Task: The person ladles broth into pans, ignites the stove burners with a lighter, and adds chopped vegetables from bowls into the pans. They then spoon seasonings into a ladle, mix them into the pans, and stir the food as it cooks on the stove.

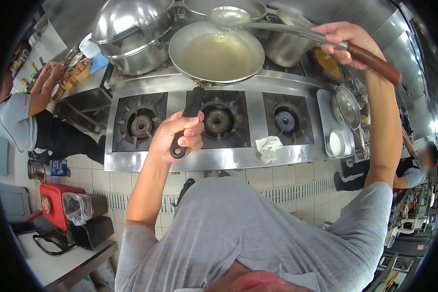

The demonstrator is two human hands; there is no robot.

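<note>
My left hand (pixel 180 134) is wrapped round the black handle of a wide pan (pixel 177 48), which is at the back of the stove. Pale, cloudy liquid (pixel 216 53) lies in the pan. My right hand (pixel 348 41) grips the ladle (pixel 377 63) near its brown wooden handle, at the upper right. The ladle's round metal bowl is over the pan's far rim, and a little liquid seems to run from it into the pan.
Three burners line the stove (pixel 180 158); a crumpled white cloth (pixel 268 148) lies at its front edge. A large lidded steamer (pixel 136 36) and a tall pot (pixel 289 46) flank the pan. Co-workers are at far left and far right. A tray (pixel 326 109) holds bowls.
</note>
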